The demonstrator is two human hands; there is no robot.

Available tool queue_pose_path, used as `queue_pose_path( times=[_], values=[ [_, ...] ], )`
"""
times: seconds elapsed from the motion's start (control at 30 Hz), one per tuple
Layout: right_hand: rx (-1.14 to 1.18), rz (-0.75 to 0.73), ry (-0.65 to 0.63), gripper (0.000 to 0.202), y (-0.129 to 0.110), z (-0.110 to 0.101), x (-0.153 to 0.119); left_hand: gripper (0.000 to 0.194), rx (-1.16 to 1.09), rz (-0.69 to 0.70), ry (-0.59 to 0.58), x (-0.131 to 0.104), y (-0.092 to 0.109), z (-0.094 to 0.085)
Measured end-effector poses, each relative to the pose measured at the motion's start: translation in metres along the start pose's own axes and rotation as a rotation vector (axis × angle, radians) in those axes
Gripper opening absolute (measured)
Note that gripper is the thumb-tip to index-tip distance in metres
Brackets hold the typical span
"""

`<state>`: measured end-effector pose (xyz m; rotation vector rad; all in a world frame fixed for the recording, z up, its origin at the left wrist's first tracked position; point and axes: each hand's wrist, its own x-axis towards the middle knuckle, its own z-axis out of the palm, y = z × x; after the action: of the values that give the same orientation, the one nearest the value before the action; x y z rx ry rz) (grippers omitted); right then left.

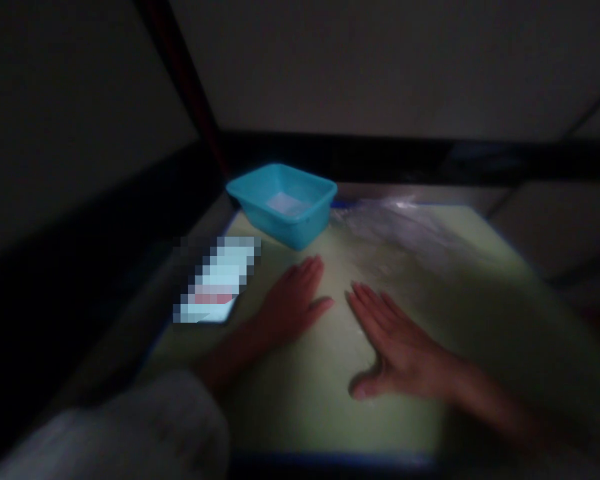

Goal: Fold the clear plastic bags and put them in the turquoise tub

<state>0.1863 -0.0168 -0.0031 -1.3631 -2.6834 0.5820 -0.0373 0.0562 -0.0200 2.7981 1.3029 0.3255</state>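
My left hand (295, 300) rests on the pale yellow-green table top (325, 400), fingers stretched out and thumb apart, holding nothing. To its right, my right hand (395, 340) lies on the same surface with its fingers extended and thumb spread, also holding nothing. A turquoise plastic basket (300, 230) stands just beyond my left hand, with something whitish and flat inside that I cannot make out. Beyond my right hand, a crumpled sheet of clear plastic (405, 230) is spread over the far part of the table.
Left of my left hand lies a device with a lit, pixelated screen (220, 277), likely a phone. Blue edging (330, 460) runs along the table's border. A pale wall (380, 73) with a dark band rises behind. The scene is dim and blurred.
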Motion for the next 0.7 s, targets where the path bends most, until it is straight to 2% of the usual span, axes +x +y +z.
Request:
queue_pose_path(
  times=[0.23, 0.43, 0.5, 0.57, 0.63, 0.7],
  values=[
    [-0.024, 0.001, 0.007, 0.115, -0.003, 0.002, -0.002, 0.06, -0.017, 0.01, -0.008, 0.002, -0.005, -0.003],
    [0.04, -0.071, -0.015, 0.109, -0.004, -0.011, -0.014, 0.065, -0.028, 0.058, -0.003, -0.002, -0.001, 0.0],
    [0.028, -0.046, 0.068, 0.094, 0.006, -0.015, -0.012, 0.066, -0.024, 0.063, -0.006, -0.003, 0.002, -0.002],
    [-0.044, 0.033, 0.242, 0.076, 0.021, -0.016, -0.004, 0.066, -0.021, 0.047, 0.008, -0.002, 0.006, -0.005],
    [-0.139, 0.094, 0.358, 0.067, 0.039, -0.017, 0.007, 0.064, -0.03, 0.039, 0.026, -0.001, 0.01, -0.01],
    [-0.19, 0.127, 0.415, 0.063, 0.056, -0.017, 0.018, 0.062, -0.053, 0.076, 0.033, 0.0, 0.015, -0.013]
  ],
)
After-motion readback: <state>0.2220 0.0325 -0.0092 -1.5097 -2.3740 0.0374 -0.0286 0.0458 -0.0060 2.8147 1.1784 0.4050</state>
